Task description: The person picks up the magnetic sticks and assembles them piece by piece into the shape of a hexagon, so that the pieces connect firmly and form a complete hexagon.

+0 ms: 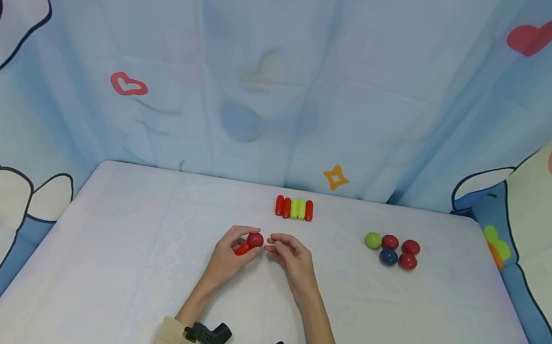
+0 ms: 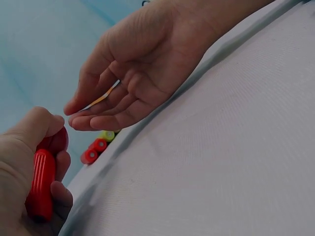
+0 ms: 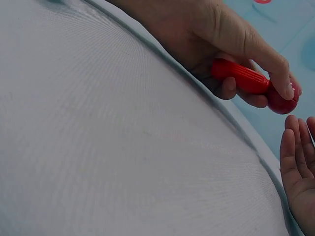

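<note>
My left hand (image 1: 228, 254) grips a ridged red handle (image 3: 241, 76) with a dark red ball (image 1: 255, 240) at its end, the two together looking like a small maraca. The thumb presses on the ball while fingers curl round the handle; whether the pieces are joined I cannot tell. Just to the right, my right hand (image 1: 298, 264) faces the ball with slightly bent fingers and holds nothing. A small gap parts its fingertips from the ball. In the left wrist view the ball (image 2: 59, 140) is partly hidden by the left thumb.
Red handles (image 1: 279, 205) and lime green handles (image 1: 302, 210) stand in a row at the table's back edge. To the right lie a green ball (image 1: 373, 240), a dark blue ball (image 1: 388, 257) and 3 red balls (image 1: 408, 261). A white cloth covers the table (image 1: 101, 264).
</note>
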A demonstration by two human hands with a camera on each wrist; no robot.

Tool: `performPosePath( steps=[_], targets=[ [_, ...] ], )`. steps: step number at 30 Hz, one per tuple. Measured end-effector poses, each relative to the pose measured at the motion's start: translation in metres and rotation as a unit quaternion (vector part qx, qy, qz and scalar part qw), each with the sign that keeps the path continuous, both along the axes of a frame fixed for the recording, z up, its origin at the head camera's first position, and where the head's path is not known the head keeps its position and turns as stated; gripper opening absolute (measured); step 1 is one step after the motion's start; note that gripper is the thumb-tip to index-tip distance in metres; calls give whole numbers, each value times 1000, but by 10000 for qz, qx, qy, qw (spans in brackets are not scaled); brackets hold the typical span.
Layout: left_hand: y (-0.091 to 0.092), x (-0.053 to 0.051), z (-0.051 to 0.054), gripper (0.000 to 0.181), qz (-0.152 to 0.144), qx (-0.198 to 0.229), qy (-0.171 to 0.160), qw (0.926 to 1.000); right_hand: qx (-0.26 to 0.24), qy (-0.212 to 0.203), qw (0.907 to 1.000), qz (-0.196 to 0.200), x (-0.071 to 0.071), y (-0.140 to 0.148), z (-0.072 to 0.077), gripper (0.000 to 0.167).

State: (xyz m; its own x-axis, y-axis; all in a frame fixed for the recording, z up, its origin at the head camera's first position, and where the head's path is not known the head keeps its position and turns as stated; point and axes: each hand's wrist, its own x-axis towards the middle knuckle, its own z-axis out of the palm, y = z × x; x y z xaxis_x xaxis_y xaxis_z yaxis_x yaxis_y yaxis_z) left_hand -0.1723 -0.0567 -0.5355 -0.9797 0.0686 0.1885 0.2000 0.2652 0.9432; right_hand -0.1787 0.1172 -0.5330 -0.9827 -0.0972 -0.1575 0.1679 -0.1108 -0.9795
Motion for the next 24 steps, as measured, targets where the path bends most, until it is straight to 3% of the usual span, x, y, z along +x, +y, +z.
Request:
performPosePath(
  steps=[4, 9, 13, 17, 19, 21, 24],
  targets=[
    [1, 0, -3, 32, 147, -220, 163, 9995, -12, -45, 10000, -39, 0, -1, -1, 30],
    [1, 0, -6, 29, 407, -519, 1071, 9921, -77, -80, 9999, -68, 0, -2, -3, 29],
    [-1, -1, -10, 30, 669, -907, 1844, 9764, -100, -111, 9999, -73, 0, -1, -2, 28],
    [-2, -3, -11, 30, 983, -1723, 2519, 9472, -85, -86, 9999, -63, -1, -1, -1, 28],
    [-2, -3, -11, 30, 1051, -2056, 2671, 9356, -87, -58, 9999, -56, -1, -1, 1, 28],
    [-3, -3, -11, 28, 1081, -2253, 2654, 9312, -88, -36, 9999, -51, -1, -1, 2, 29],
    [-3, -2, -11, 26, 1087, -2360, 2538, 9317, -154, -42, 9999, -65, -1, -1, 1, 28]
  ],
)
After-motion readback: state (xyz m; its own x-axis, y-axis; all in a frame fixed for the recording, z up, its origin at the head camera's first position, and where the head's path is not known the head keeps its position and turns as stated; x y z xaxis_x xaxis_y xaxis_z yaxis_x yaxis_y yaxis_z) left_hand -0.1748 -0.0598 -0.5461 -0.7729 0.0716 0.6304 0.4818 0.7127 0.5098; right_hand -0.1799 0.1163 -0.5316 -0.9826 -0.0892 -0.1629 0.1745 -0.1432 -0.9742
